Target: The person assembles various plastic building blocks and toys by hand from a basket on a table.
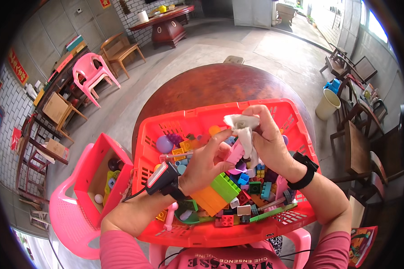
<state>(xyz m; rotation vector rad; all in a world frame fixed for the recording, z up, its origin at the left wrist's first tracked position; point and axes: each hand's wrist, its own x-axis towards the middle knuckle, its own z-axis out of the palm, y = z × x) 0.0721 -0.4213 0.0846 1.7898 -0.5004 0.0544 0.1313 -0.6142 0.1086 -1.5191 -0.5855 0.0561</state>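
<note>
Over a red plastic basket (199, 117) full of toys, my two hands are close together. My left hand (203, 162) pinches a pink toy block (236, 153) between thumb and fingers. A crumpled white cloth (245, 130) is gripped in my right hand (270, 142), with part of it hanging against the block. Beneath my hands lie several coloured building blocks, among them an orange block (209, 202) and a bright green block (225, 187). A purple ball (164, 144) rests near the basket's far left corner. The block's far side is hidden by the cloth.
The basket sits on a round brown wooden table (184, 92). To the left, a red box (86, 190) holding a few toys stands on a pink plastic chair (67, 219). Wooden chairs and a cream bucket (327, 105) are on the right.
</note>
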